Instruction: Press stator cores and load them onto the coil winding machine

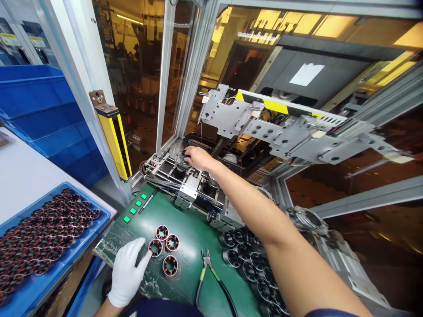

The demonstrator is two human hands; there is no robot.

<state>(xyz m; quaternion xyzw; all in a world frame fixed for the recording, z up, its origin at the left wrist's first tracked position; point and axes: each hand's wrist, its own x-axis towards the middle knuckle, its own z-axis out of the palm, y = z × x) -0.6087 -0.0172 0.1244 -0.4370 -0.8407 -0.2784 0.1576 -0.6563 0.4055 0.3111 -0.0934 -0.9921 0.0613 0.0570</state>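
Note:
My left hand (pixel 127 273), in a white glove, is low over the green work surface. Its thumb and fingers are apart, with the thumb tip at the edge of a wound motor stator (pixel 155 248). Three more stators lie close by, among them one (pixel 170 266) with loose copper wire ends. My bare right hand (pixel 197 157) reaches far into the machine, fingers curled down at a round metal holder (pixel 181 162). What those fingertips grip is hidden. Diagonal cutters (pixel 206 262) with green and black handles lie spread on the surface.
A blue tray (pixel 105 213) full of stators stands at left. Dark metal rings (pixel 249 269) are grouped under my right forearm. Four green buttons (pixel 132 211) and a pen (pixel 147 201) are near the machine's front. A metal plate assembly (pixel 257 121) hangs above the right arm.

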